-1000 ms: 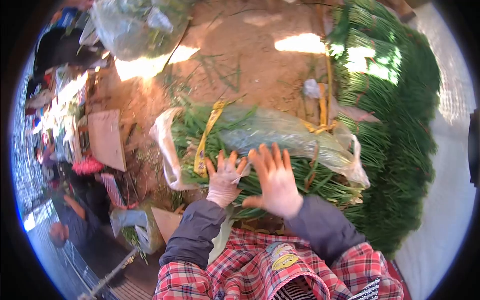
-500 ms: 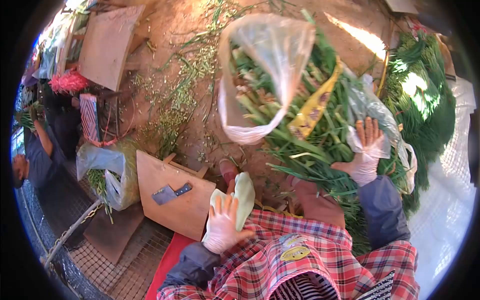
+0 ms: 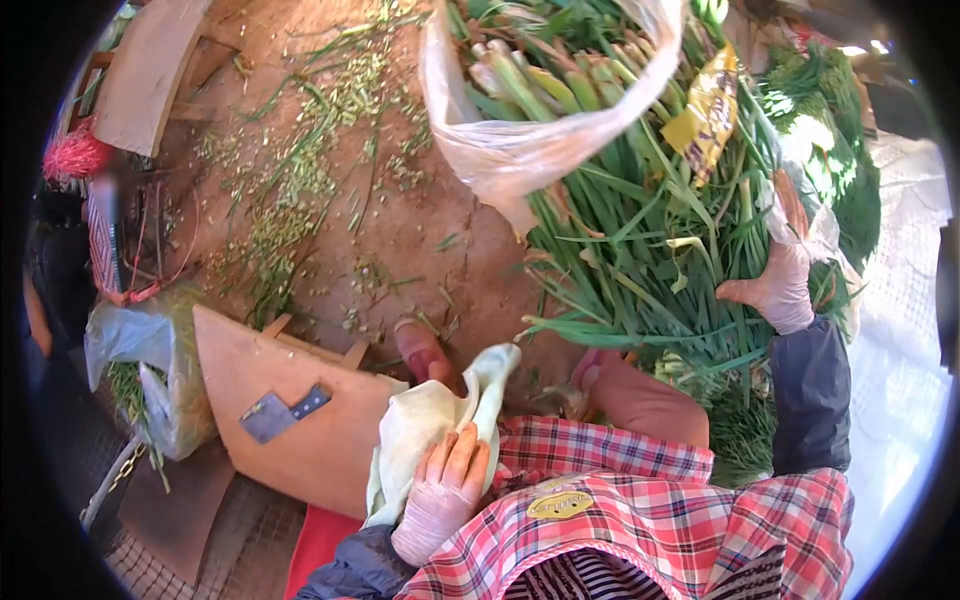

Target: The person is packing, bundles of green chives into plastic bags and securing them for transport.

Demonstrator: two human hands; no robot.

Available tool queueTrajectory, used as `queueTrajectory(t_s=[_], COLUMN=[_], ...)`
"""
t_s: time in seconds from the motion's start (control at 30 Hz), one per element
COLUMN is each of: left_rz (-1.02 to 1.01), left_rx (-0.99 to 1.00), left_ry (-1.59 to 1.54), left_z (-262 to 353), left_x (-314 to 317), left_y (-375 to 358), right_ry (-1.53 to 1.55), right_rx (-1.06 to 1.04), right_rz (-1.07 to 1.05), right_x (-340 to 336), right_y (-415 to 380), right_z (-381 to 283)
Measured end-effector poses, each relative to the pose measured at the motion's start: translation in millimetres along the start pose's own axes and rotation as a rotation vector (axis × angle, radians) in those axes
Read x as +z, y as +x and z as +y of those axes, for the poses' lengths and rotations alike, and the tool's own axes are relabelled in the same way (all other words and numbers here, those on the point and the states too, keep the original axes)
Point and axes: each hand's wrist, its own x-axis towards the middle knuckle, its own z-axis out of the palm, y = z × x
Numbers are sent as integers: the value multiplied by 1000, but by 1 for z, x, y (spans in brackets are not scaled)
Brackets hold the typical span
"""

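Note:
My left hand (image 3: 445, 490), in a thin clear glove, lies flat on a pale cloth (image 3: 405, 425) draped over my knee. Its fingers are stretched out and hold nothing. At the right, my right hand (image 3: 780, 285), gloved as well, rests against the side of a big heap of long green leafy stalks (image 3: 640, 260). The thumb stands apart from the fingers, which are partly covered by clear plastic. A clear plastic bag (image 3: 530, 160) surrounds the cut ends of the stalks. On top of the leaves lies a yellow printed wrapper strip (image 3: 705, 115).
A cleaver (image 3: 285, 412) lies on a wooden board (image 3: 320, 440) at my left. Beyond it stands a plastic bag of greens (image 3: 175, 380). Trimmings (image 3: 290, 215) litter the dirt floor. More greens (image 3: 830, 180) lie at right beside white sheeting (image 3: 905, 300).
My left hand has come down from a raised, spread pose onto the cloth. My right hand has shifted right along the greens. The view has moved, and the bag's mouth sits higher.

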Motion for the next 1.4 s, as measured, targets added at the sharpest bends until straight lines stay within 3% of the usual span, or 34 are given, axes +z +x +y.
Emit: queueTrajectory(t_s=[0.2, 0.33, 0.4, 0.5, 0.6, 0.67, 0.73, 0.8, 0.87, 0.9, 1.0, 1.03, 1.07, 1.13, 1.2, 1.23, 1.27, 1.33, 1.4], left_rz=[251, 388, 364, 185, -97, -410, -380, -130, 272, 619, 357, 215, 81, -372, -449, -440, -486, -110, 51], left_rx=[218, 365, 330, 555, 458, 139, -90, -336, -481, -193, -74, 65, 19, -78, -57, -102, -12, -24, 199], left_ry=[-113, -176, -182, -145, -640, -841, -811, -1007, -672, -123, 134, -26, -56, -555, -450, -693, -610, -405, -385], left_z=[-19, -4, 28, 51, 54, 59, 52, 64, 84, 93, 104, 97, 95, 84, 87, 75, 75, 92, 98], left_x=[47, 41, 14, -13, 1, 0, 23, 18, -8, -19, -23, -8, 1, 1, -17, -20, -44, -69, -70], left_y=[4, -9, -28, -66, -106, -145, -182, -206, -202, -189, -159, -156, -157, -162, -156, -156, -133, -104, -48], right_ry=[-20, -102, -188, -155, -274, -212, -163, -145, -132, -131, -117, -124, -131, -134, -124, -132, -161, -183, -166], right_rx=[-34, 83, 85, 101, 214, 204, 208, 231, 238, 237, 237, 232, 226, 223, 237, 233, 238, 227, 223], right_rz=[111, 80, 114, 117, 35, 114, 133, 100, 90, 78, 128, 123, 117, 81, 19, 56, 63, 66, 103], right_x=[-4, -6, -6, -14, -13, -14, -9, -12, -18, -17, -13, -15, -14, -14, -19, -10, -9, -5, 0], right_y=[-3, -14, -19, -26, -27, -34, -40, -42, -44, -45, -47, -44, -43, -42, -41, -39, -37, -33, -30], right_z=[-4, -11, -8, -16, -25, -26, -24, -23, -24, -24, -24, -23, -22, -22, -24, -19, -19, -14, -9])
